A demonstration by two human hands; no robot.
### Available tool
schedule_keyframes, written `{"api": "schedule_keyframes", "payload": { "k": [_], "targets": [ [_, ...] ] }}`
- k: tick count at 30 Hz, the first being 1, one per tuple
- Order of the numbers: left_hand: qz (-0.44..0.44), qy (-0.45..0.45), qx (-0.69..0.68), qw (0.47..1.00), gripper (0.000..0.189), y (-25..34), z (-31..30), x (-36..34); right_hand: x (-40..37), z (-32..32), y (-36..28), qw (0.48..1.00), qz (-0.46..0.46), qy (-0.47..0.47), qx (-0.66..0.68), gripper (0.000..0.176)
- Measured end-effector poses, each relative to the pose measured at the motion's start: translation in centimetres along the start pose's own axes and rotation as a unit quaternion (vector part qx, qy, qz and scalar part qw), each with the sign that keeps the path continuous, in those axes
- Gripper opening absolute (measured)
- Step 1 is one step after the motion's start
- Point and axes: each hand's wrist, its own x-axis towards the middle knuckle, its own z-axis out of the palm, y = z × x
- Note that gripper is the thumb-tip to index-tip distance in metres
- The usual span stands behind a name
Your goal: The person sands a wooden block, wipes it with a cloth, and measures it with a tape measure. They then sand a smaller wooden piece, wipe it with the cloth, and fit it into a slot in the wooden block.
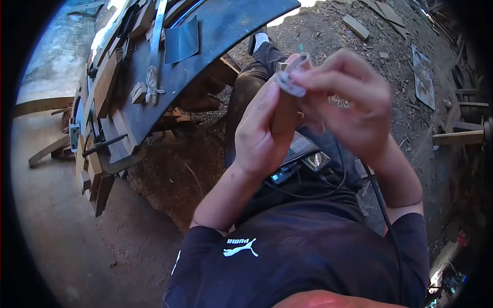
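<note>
My left hand (263, 133) is closed around a brown wooden block (284, 115), held upright in front of my body with the thumb along its near side. A pale, curled strip (290, 87) loops over the upper end of the block. My right hand (354, 97) pinches this strip between thumb and fingers. That hand is slightly blurred, and its lower fingers lie close beside the block. The strip looks like cloth or worn abrasive sheet, and I cannot tell which.
To the left stands a dark table (221, 25) bearing wood offcuts, a metal ruler (158, 31), a dark grey sheet (182, 41) and a bundle of string (152, 84). A clamp (105, 145) sits at its edge. Wood pieces (356, 26) and shavings litter the ground. A cable (382, 205) runs down my front.
</note>
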Motion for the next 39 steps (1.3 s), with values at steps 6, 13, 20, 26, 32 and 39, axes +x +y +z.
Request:
{"api": "schedule_keyframes", "payload": {
  "k": [6, 13, 20, 26, 32, 39],
  "targets": [
    [0.024, 0.093, 0.071, 0.993, 0.045, 0.1, 0.7, 0.2, -0.4, -0.3, 0.7, 0.995, -0.004, -0.096, 0.001, 0.025],
    [0.044, 0.129, 0.194, 0.971, 0.045, 0.5, -0.9, 0.0, -2.6, 3.5, -0.9, 0.997, 0.019, -0.034, 0.060, 0.020],
    [-0.091, 0.017, 0.002, 0.996, 0.060, 0.0, -2.3, -0.7, -0.4, 2.5, -0.7, 0.999, -0.048, -0.011, -0.013, 0.021],
    [-0.088, 0.004, 0.083, 0.993, 0.060, 0.4, -2.0, -1.4, 0.2, 1.8, 0.2, 1.000, 0.005, -0.005, -0.015, 0.022],
    [0.016, 0.016, 0.151, 0.988, 0.053, 0.9, -2.0, -1.0, -1.8, 2.9, -0.1, 0.993, -0.021, -0.100, 0.056, 0.022],
    [0.062, 0.022, 0.249, 0.966, 0.044, 0.2, -2.3, -1.3, 0.1, 2.6, 0.4, 0.998, 0.007, 0.055, 0.017, 0.018]
  ]
}}
